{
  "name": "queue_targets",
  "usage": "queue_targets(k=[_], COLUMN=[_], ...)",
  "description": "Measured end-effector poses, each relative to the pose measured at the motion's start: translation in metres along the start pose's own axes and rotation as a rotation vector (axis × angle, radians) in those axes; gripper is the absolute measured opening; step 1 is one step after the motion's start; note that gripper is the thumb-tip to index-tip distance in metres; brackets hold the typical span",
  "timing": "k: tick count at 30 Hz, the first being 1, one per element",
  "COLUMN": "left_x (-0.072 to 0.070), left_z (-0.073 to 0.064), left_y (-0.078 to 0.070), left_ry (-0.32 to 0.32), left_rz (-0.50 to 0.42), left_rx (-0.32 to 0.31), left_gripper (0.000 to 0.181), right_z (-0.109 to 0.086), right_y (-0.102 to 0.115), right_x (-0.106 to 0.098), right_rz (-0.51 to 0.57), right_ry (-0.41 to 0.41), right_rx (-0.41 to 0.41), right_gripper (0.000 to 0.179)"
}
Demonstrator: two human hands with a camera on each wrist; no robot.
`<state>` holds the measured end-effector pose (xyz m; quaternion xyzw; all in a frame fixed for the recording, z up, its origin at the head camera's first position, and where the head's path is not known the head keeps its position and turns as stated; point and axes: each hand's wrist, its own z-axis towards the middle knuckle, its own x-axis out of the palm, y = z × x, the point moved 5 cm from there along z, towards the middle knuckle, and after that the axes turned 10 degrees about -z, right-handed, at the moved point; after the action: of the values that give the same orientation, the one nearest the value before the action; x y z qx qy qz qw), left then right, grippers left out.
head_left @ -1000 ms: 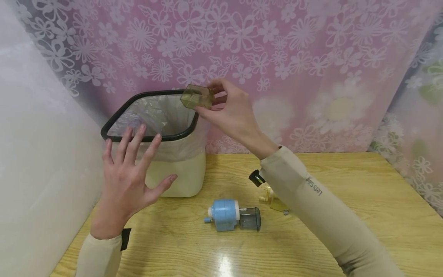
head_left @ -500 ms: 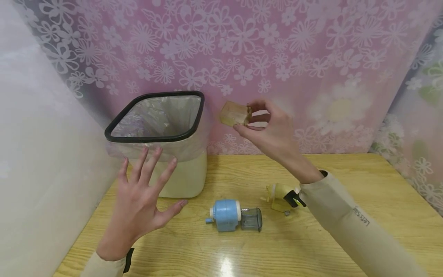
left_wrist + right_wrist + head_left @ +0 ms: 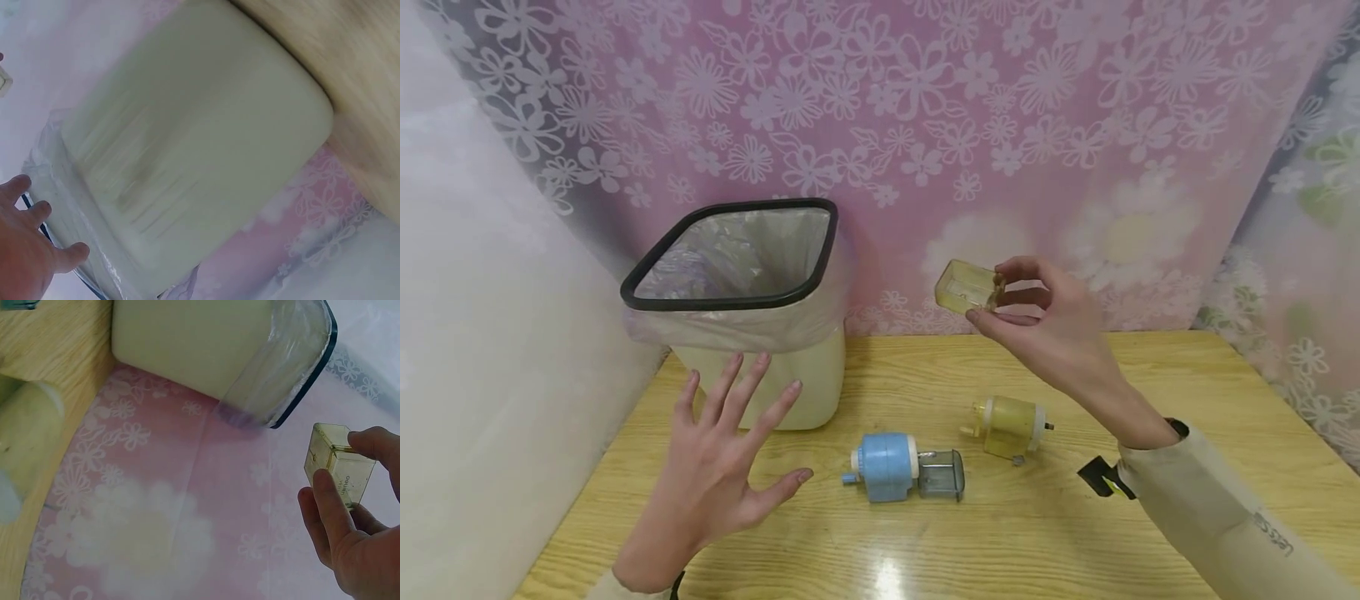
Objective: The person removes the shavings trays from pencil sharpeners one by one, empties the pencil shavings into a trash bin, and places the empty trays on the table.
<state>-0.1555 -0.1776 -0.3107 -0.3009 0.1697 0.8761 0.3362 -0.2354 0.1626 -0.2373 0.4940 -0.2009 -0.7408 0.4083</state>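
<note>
A see-through yellow shavings drawer (image 3: 967,287) is pinched between the thumb and fingers of my right hand (image 3: 1060,333), held up above the table. The right wrist view shows the same drawer (image 3: 340,464) with small print on one side. Below it lies the yellow pencil sharpener (image 3: 1011,427), without a drawer in it. Beside that is a blue pencil sharpener (image 3: 887,467) whose grey drawer (image 3: 942,475) is pulled out. My left hand (image 3: 722,467), fingers spread and holding nothing, hovers in front of the trash can (image 3: 805,375).
The trash can has a black rim (image 3: 730,303) and a clear plastic liner (image 3: 760,250). It stands at the left back of the wooden table (image 3: 820,550), near a floral pink curtain (image 3: 910,150) and a white wall (image 3: 490,333).
My right hand has carried the drawer from the trash can's rim to the right and lower, uncovering the yellow sharpener. My left hand has drawn down and slightly right.
</note>
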Motion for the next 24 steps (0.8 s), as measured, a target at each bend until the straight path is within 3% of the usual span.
queue_targets(k=[5, 16, 24], left_x=[0.006, 0.022, 0.029], left_z=[-0.005, -0.013, -0.017], left_y=[-0.002, -0.004, -0.007], left_ry=[0.022, 0.159, 0.196], left_rz=[-0.011, -0.018, -0.030], left_rx=[0.002, -0.049, -0.057], left_gripper=[0.075, 0.079, 0.080], right_z=[-0.009, -0.021, -0.030], right_y=[-0.013, -0.022, -0.029], right_x=[-0.009, -0.020, -0.025], right_rz=[-0.024, -0.071, -0.083], right_ry=[-0.024, -0.066, -0.090], right_rx=[0.045, 0.016, -0.030], right_gripper=[0.052, 0.049, 0.050])
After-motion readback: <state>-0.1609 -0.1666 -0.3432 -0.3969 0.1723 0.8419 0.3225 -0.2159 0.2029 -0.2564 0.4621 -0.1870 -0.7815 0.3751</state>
